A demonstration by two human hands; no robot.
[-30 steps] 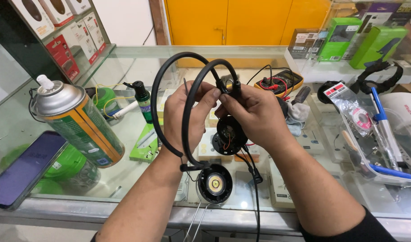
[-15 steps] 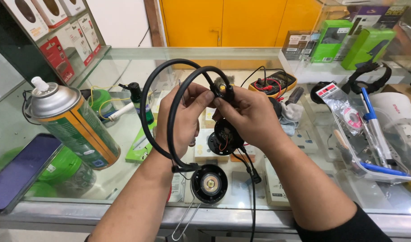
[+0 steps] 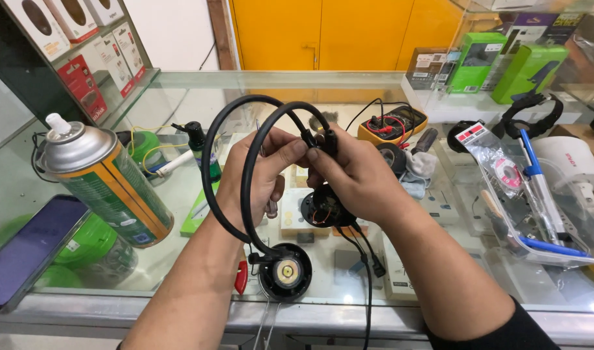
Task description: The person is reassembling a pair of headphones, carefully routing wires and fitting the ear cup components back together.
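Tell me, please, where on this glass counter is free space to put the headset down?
Little is free. The barest patch of the glass counter lies between the spray can and the left hand. Right of the right hand, tools and the multimeter crowd it.

the scene is brightly and evenly lit from above, with soft white light and no hard shadows. the glass counter [image 3: 349,81] throws back pale reflections, and small bright glints sit along its front edge near the bottom right. the shoulder of the spray can [image 3: 105,185] carries a broad white sheen, and the clear plastic bag [image 3: 504,172] on the right shines in patches. the left hand [image 3: 255,175] and right hand [image 3: 358,175] are sharp, with light falling on the knuckles and only faint shade between the fingers. the edges bow outward from a wide lens, so the shelves at left lean. the yellow doors [image 3: 336,32] behind are slightly soft.
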